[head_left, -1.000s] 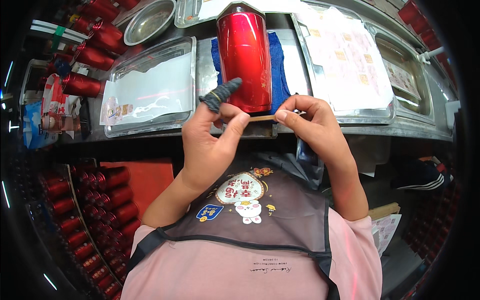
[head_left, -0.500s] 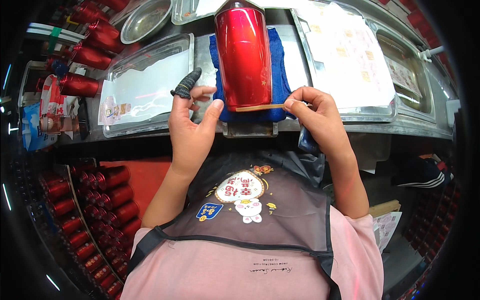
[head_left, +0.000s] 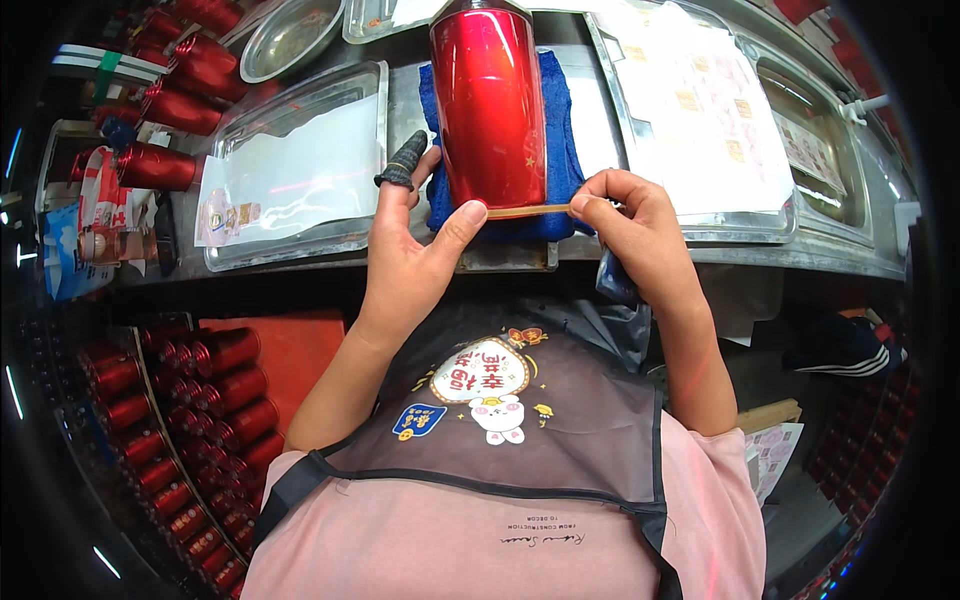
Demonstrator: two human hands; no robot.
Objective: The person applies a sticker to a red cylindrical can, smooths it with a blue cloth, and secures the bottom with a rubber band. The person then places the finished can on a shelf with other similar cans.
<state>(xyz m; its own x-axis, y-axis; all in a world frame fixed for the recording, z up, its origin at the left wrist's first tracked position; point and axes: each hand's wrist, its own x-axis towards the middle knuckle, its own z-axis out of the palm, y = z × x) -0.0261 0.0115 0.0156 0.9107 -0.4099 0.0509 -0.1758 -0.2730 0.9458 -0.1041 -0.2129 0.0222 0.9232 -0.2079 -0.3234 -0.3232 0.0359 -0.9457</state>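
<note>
A glossy red metal flask [head_left: 490,100] lies on a folded blue cloth [head_left: 560,110], its near end toward me. Between the thumb and fingers of my right hand [head_left: 640,225] is the right end of a flat tan stick [head_left: 530,211], which runs across the flask's near end. Under that palm shows a dark blue item [head_left: 616,278] of unclear kind. My left hand [head_left: 410,255] is open at the flask's lower left, its thumb tip against the stick's left end. A black finger cover [head_left: 405,160] is on its raised index finger.
Clear trays with white sheets flank the cloth, a left tray [head_left: 300,255] and a right tray [head_left: 700,225]. A metal bowl [head_left: 290,40] stands at the back left. Several red flasks [head_left: 160,167] lie on the left, and more red flasks [head_left: 230,390] are stacked below the bench.
My left hand has moved right and slightly up, bringing its thumb to the stick's left end. My right hand keeps its hold and has barely moved.
</note>
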